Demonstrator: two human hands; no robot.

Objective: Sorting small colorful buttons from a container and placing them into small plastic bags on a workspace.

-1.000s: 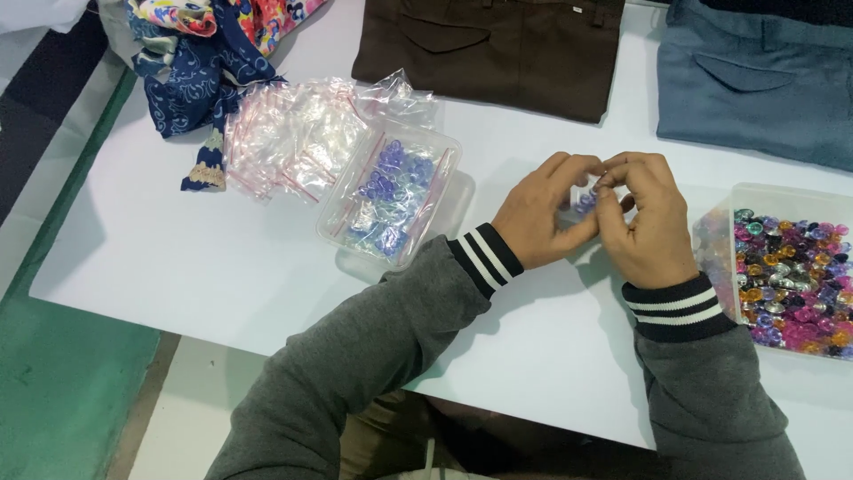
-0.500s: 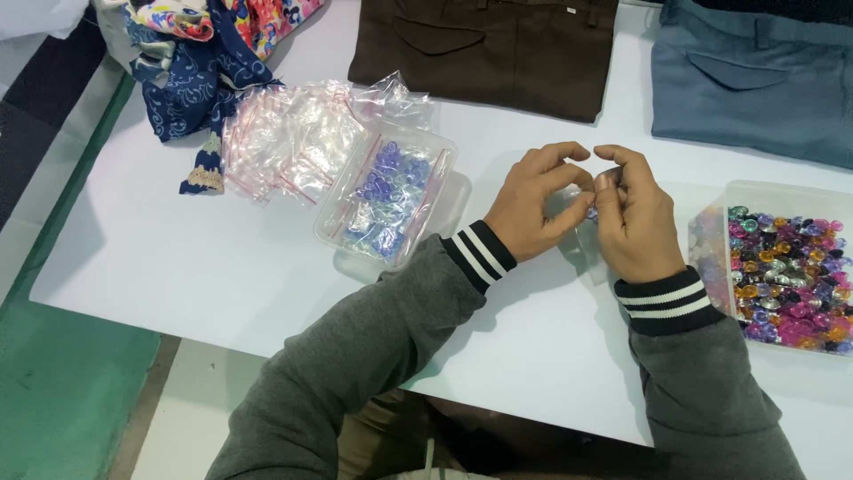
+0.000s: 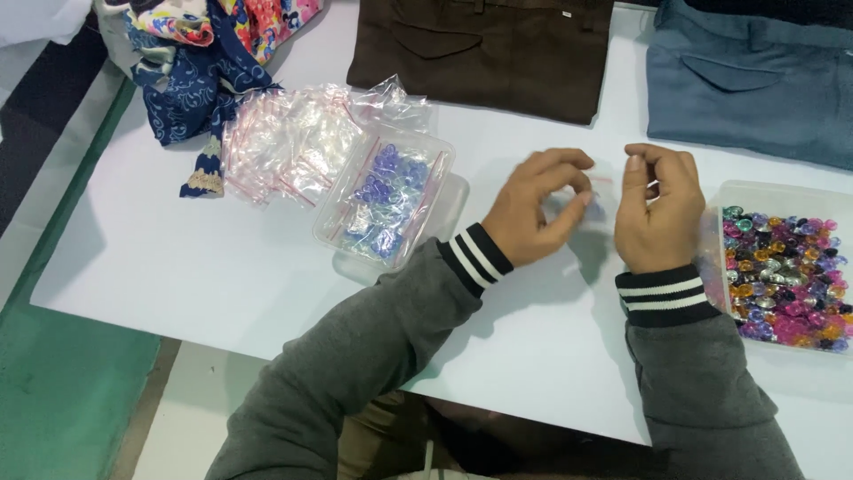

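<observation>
Over the middle of the white table (image 3: 178, 267), my left hand (image 3: 538, 206) and my right hand (image 3: 659, 209) hold a small clear plastic bag (image 3: 597, 197) between them. Each hand pinches one side of it. Something small and bluish shows inside the bag. A clear box (image 3: 791, 267) full of many-coloured gems stands just right of my right hand. Left of my left hand, a clear container (image 3: 444, 200) holds small bags of blue-purple gems (image 3: 384, 200).
A heap of empty clear zip bags (image 3: 293, 147) lies left of the container. Folded brown trousers (image 3: 484, 49) and blue-grey trousers (image 3: 755, 80) lie along the far edge. Patterned blue and multicoloured cloth (image 3: 191, 62) sits at the far left. Green floor (image 3: 62, 391) lies below the table's left edge.
My hands were pressed together around the small bag; now they have drawn apart, stretching the bag between them. The view shifted slightly.
</observation>
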